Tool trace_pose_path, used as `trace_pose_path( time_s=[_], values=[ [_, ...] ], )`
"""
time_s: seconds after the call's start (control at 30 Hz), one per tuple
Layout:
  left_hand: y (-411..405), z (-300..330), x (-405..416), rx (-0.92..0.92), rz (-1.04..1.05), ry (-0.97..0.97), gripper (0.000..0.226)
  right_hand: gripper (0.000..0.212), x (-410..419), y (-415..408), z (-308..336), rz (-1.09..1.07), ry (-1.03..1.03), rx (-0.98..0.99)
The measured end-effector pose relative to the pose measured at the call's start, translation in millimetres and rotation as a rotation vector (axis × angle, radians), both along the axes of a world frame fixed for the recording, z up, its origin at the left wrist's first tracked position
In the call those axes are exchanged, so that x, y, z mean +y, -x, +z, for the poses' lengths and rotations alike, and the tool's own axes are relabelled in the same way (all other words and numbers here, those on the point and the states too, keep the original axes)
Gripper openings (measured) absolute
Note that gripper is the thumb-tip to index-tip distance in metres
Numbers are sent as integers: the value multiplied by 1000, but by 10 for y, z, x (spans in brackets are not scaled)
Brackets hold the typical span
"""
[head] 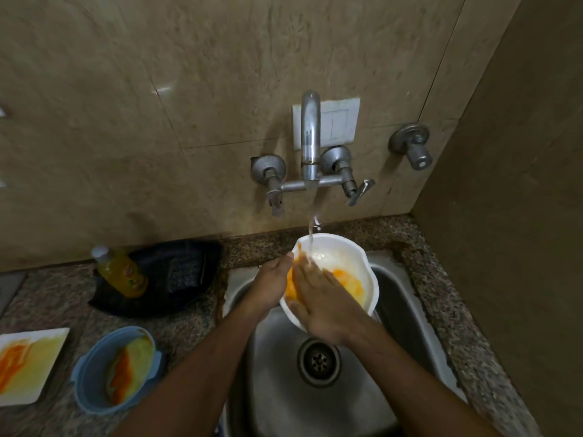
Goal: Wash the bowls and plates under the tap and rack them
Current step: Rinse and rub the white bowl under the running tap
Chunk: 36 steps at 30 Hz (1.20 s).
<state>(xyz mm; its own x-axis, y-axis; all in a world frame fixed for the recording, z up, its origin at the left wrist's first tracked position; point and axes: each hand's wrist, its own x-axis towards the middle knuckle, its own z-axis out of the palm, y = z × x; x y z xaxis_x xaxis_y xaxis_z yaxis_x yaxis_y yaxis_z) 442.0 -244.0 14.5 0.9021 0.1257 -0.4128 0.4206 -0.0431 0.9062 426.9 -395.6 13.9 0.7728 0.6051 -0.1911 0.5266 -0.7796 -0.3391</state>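
**White bowl under the tap**

Head view: my left hand grips the scalloped white plastic bowl by its rim, tilted over the steel sink beneath the stream, so my flat, open-fingered right hand can rub out orange residue.

Two bare forearms, no sleeves

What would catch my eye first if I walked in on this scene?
Probably the white bowl smeared with orange-yellow residue, held over the steel sink under the running tap. The left hand grips its rim while the right hand rubs inside. Next, on the counter at lower left, a blue bowl and a white square plate wait with the same bright stains.
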Motion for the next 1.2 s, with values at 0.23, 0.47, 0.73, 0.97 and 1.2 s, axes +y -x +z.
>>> trace_pose_path(
  time_s=[0.23, 0.47, 0.73, 0.97, 1.2],
  values=[
    [-11, 7, -75, 89, -30, 59, 39, 62, -355, -172, 240, -49, -8, -14],
    [-47, -38, -183, 148, -117, 61, 35, 41, -770, -235, 294, -500, -317, -198],
    [-142, 19, -126, 145, -121, 94, 32, 24, -969, -298, 117, -806, -511, 255],
    [-155, 131, 116, 298, -177, 82, 33, 18, -821, -290, -81, -764, -737, 528],
    [-115, 142, 258, 261, -180, 88, 36, 16, -658, -327, -140, -775, -699, 409]
  ],
)
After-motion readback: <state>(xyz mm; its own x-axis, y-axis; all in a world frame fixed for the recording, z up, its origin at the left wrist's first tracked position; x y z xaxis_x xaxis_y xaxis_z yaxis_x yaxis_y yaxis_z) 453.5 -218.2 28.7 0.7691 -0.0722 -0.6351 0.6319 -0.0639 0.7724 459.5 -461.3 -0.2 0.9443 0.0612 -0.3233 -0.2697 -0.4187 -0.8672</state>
